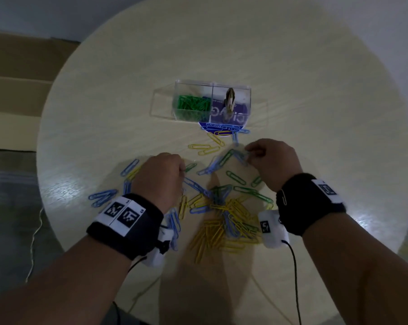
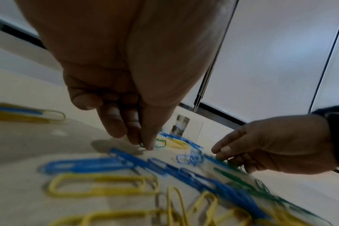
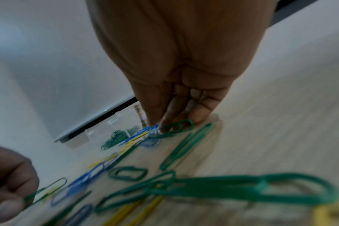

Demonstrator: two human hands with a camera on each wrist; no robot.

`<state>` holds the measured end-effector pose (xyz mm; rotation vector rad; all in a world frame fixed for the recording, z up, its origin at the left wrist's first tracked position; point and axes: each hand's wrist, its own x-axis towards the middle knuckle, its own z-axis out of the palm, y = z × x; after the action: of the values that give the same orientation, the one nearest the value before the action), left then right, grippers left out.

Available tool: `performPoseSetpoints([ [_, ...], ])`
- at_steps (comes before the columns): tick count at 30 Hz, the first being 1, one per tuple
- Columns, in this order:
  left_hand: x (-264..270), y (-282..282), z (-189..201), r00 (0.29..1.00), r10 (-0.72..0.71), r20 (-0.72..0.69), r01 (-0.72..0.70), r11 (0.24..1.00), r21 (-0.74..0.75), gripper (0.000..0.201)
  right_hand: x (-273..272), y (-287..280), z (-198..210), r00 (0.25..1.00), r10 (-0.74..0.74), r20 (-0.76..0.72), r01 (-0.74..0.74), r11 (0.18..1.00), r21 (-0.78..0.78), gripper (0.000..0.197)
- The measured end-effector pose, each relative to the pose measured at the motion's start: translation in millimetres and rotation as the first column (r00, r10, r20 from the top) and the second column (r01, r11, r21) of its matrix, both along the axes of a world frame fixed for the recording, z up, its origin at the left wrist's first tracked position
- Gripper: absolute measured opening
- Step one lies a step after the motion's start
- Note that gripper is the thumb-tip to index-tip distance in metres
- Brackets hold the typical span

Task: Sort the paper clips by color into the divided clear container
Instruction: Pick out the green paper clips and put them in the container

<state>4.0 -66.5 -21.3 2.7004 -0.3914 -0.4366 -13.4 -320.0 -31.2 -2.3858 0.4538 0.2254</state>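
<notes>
The divided clear container [image 1: 231, 86] stands at mid-table, with green clips [image 1: 193, 105] in its left compartment. Loose blue, yellow and green paper clips [image 1: 224, 214] lie scattered in front of it. My left hand [image 1: 182, 169] is low over the left part of the scatter, thumb and fingers pinching a green clip [image 2: 161, 144]. My right hand [image 1: 249, 153] is to the right, near the container. Its fingertips [image 3: 162, 126] pinch another green clip [image 3: 181, 126] that touches the table beside blue ones.
The right compartment holds a brown folded item [image 1: 230, 99] over a blue label [image 1: 236, 113]. A clear lid flap [image 1: 163, 104] lies flat left of the container. Cardboard [image 1: 17, 73] covers the floor beyond the round table's left edge. Cables hang from both wristbands.
</notes>
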Motion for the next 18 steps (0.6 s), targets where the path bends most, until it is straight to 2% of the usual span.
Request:
performPoseSetpoints([
  [2, 2, 4, 9, 0.997, 0.024, 0.072, -0.024, 1.000, -0.011, 0.008, -7, -11, 1, 0.996, -0.064, 0.057, 0.054, 0.986, 0.155, 0.025],
  [4, 3, -3, 16, 0.990, 0.022, 0.141, -0.012, 0.997, -0.075, 0.015, -17, -21, 4, 0.984, -0.139, 0.114, 0.115, 0.974, 0.197, 0.026],
  [6, 1, -20, 15, 0.985, -0.071, 0.155, 0.094, 0.985, -0.147, 0.024, -30, -24, 7, 0.985, -0.104, 0.137, 0.093, 0.992, 0.080, 0.019],
  [9, -7, -39, 1, 0.953, -0.269, 0.141, 0.284, 0.954, -0.100, 0.030, -48, -19, 3, 0.986, 0.103, 0.129, -0.089, 0.990, -0.107, 0.016],
  [11, -9, -37, -5, 0.961, -0.253, 0.107, 0.262, 0.962, -0.081, 0.032, -55, -20, -3, 0.980, 0.173, 0.104, -0.159, 0.979, -0.130, 0.014],
  [15, -5, -9, -2, 0.975, -0.181, 0.126, 0.187, 0.982, -0.030, 0.031, -59, -26, -3, 0.976, 0.191, 0.101, -0.174, 0.971, -0.163, 0.012],
  [18, 1, 6, 4, 0.978, -0.151, 0.141, 0.156, 0.987, -0.025, 0.032, -62, -35, 2, 0.955, 0.289, 0.064, -0.275, 0.945, -0.176, 0.021],
])
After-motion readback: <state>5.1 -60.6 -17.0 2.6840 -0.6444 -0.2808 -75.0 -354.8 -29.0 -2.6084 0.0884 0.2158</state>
